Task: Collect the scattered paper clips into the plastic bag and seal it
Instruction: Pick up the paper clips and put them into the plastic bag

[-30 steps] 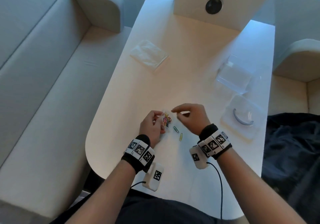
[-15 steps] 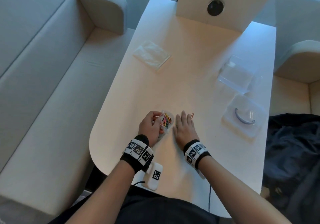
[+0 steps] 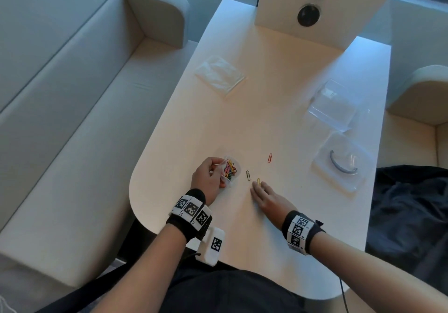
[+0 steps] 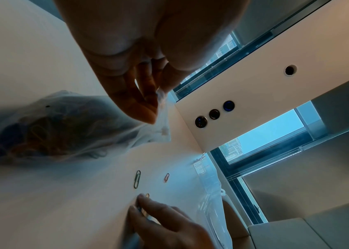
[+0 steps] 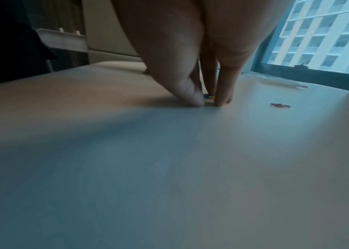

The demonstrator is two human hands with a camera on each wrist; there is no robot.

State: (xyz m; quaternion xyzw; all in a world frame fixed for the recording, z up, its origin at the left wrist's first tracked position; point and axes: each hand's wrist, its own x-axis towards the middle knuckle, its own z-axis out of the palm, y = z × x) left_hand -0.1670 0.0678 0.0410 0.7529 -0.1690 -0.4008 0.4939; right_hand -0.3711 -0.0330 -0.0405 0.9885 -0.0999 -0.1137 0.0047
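My left hand (image 3: 219, 174) pinches the rim of a small clear plastic bag (image 3: 231, 170) holding several coloured paper clips; the bag (image 4: 62, 128) rests on the white table (image 3: 278, 94). Three clips lie loose to its right: a dark green clip (image 3: 248, 175), a yellow clip (image 3: 258, 181) and a red clip (image 3: 269, 158). My right hand (image 3: 257, 187) lies low on the table behind the yellow clip. In the right wrist view its thumb and fingertips (image 5: 222, 99) press down around a blue clip (image 5: 208, 96) and the yellow clip's near end.
A flat stack of clear bags (image 3: 219, 76) lies at the far left. Clear plastic packaging (image 3: 333, 109) and a clear pack with a grey curved piece (image 3: 341, 164) sit at the right. A white panel (image 3: 278, 14) with round sockets stands at the back. Sofas flank the table.
My right hand left the bag's mouth, dropped flat onto the table, then slid back toward me and to the right. The red and dark green clips now show. The left hand still holds the bag.
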